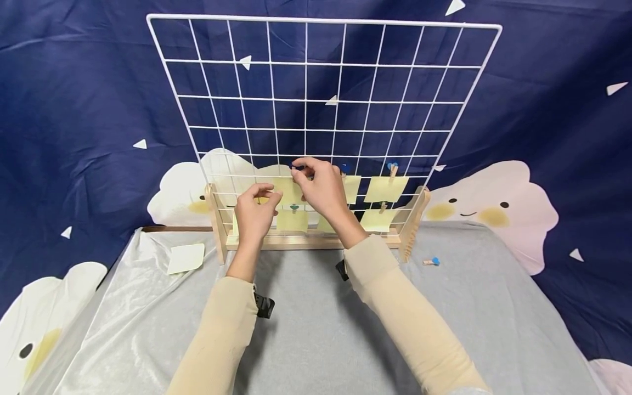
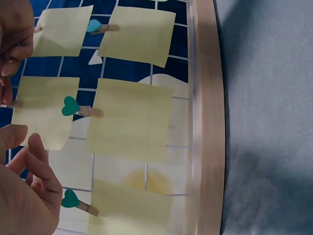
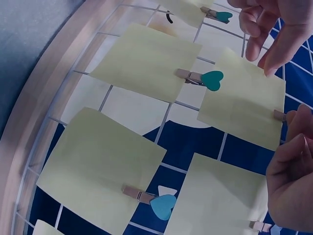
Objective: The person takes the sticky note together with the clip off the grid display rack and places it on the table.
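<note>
A white wire grid [image 1: 305, 100] stands upright in a wooden base [image 1: 316, 241], with pale yellow sticky notes clipped to its lower part. My right hand [image 1: 323, 189] pinches a small wooden clothespin [image 3: 279, 115] at the top edge of one note [image 3: 242, 100]. Part of that clothespin is hidden by the fingers. Beside the same note, my left hand [image 1: 254, 214] has its thumb and forefinger slightly apart, fingertips right at the note's side edge. Below it hangs another note [image 2: 129, 120], held by a clothespin with a green heart [image 2: 71, 105].
More notes hang at the right, one [image 1: 387, 189] under a blue-heart clothespin [image 1: 393, 169]. A loose clothespin with a blue heart [image 1: 432, 261] lies on the grey cloth [image 1: 306, 329] at the right. Left of the stand is a pad of notes [image 1: 186, 258]. A dark blue curtain [image 1: 74, 126] hangs behind.
</note>
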`<state>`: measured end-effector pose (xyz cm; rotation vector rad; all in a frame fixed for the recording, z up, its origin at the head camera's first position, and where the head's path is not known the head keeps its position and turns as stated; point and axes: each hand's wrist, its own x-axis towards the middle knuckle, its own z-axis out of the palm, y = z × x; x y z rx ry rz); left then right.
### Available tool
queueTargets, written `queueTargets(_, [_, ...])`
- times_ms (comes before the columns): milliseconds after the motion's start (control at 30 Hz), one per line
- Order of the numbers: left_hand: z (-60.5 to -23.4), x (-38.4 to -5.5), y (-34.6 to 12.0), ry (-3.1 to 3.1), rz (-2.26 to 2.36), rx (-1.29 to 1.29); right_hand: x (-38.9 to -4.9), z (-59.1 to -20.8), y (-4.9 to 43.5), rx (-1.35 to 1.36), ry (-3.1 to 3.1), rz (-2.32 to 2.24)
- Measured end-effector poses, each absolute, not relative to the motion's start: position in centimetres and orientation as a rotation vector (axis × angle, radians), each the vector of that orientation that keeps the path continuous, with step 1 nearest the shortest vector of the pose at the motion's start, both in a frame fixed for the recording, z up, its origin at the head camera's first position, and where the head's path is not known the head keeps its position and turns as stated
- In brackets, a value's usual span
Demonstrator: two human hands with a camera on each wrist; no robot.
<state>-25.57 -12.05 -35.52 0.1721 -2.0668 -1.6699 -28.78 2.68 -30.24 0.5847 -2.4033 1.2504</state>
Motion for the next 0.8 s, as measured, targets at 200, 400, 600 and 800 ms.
queueTargets(200, [-35.39, -25.85, -12.03, -2.049, -1.657, 0.163, -28.83, -30.15, 2.57, 0.581, -2.413, 1.198])
queueTargets(400, [-35.36, -25.92, -11.78, -2.005, -1.721, 0.158, -28.8, -30.3, 2.47, 0.57, -2.436, 1.097])
queueTargets(600, [-35.55, -26.08, -11.5, -1.968, -1.765, 0.148, -28.79, -30.44, 2.45, 0.557, -2.423, 1.017])
queueTargets(800, [-35.54, -26.01, -11.51, -1.97, -1.758, 0.158, -28.87, -30.62, 2.4, 0.568, -2.373, 1.022])
